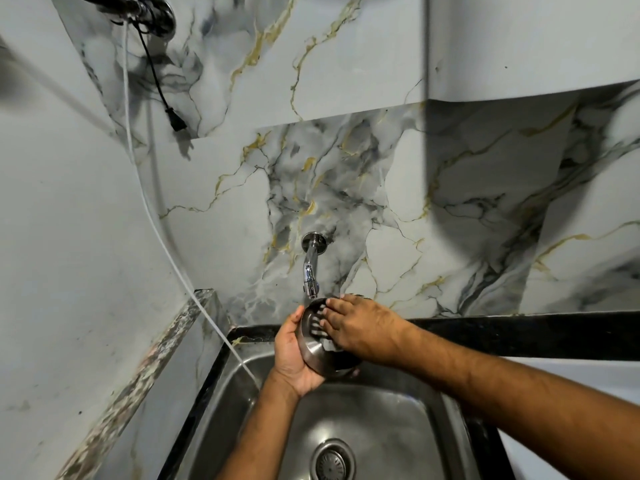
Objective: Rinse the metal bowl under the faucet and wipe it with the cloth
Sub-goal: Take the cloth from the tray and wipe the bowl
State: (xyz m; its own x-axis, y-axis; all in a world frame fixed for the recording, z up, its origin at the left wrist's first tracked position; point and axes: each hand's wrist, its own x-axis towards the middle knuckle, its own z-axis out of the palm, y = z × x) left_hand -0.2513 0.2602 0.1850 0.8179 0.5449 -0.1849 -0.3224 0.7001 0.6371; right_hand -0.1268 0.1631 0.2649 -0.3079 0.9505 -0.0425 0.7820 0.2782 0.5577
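Note:
My left hand (292, 355) cups the metal bowl (317, 358) from below and the left, holding it tilted over the sink just under the faucet (310, 268). My right hand (356, 327) lies flat across the bowl's mouth, its fingers spread and pressed against the inside wall, where they are mirrored in the shiny metal. Water flow from the spout is too faint to tell. No cloth is in view.
A steel sink (398, 403) with a round drain (331, 460) lies below the hands. A black counter edge (519, 332) runs along the marble wall. A thin white hose (166, 251) drops from the upper left into the sink, beside a hanging black cord (162, 95).

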